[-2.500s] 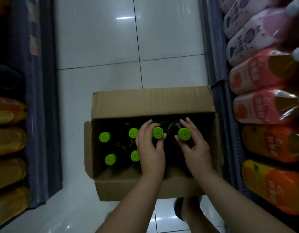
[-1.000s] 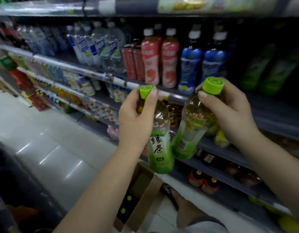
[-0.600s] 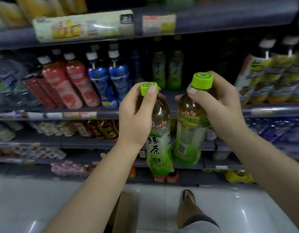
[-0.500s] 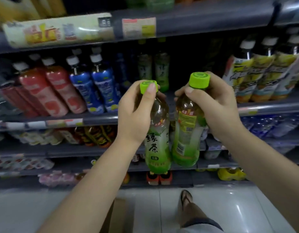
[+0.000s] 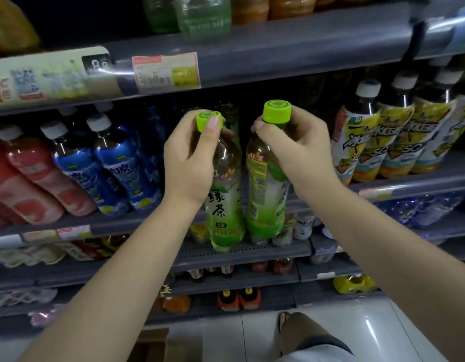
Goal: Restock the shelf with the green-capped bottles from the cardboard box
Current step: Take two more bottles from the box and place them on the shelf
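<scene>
Grey metal shelving (image 5: 291, 45) fills the view in dim light, tiers running from 9 to 3 o'clock. Price tags (image 5: 166, 71) hang on the upper rail at 11 o'clock. Glossy white floor tiles (image 5: 369, 330) lie at 5 o'clock, catching a bright reflection.

I hold one bottle (image 5: 227, 202) in my left hand (image 5: 191, 163) and another bottle (image 5: 265, 189) in my right hand (image 5: 299, 150). They are side by side, in front of the shelf (image 5: 242, 250). More drinks (image 5: 103, 163) stand on the shelf to my left and right. The box (image 5: 158, 346) is on the floor (image 5: 351, 325) below, by my foot (image 5: 283, 320).
</scene>
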`<action>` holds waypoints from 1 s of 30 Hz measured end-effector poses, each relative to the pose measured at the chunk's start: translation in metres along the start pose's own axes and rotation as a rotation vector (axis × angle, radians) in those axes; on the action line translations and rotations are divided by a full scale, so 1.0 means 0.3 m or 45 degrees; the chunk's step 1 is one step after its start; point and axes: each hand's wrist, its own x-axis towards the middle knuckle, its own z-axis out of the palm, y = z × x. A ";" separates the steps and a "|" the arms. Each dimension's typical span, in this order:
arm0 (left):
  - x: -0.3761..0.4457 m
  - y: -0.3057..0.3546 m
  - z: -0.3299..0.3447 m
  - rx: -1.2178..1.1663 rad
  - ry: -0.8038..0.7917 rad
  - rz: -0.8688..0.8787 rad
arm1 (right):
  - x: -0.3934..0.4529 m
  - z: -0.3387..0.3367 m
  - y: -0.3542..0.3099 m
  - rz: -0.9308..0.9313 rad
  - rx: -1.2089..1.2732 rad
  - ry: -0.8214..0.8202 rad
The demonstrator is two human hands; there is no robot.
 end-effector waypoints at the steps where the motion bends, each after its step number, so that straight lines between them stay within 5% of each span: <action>1: 0.018 -0.011 0.001 0.008 0.004 0.015 | 0.022 0.010 0.007 -0.017 0.000 -0.002; 16: 0.170 -0.197 -0.014 0.030 0.315 0.170 | 0.173 0.119 0.149 -0.149 0.054 0.118; 30: 0.162 -0.323 -0.043 0.166 0.126 0.138 | 0.185 0.182 0.225 -0.021 -0.096 -0.087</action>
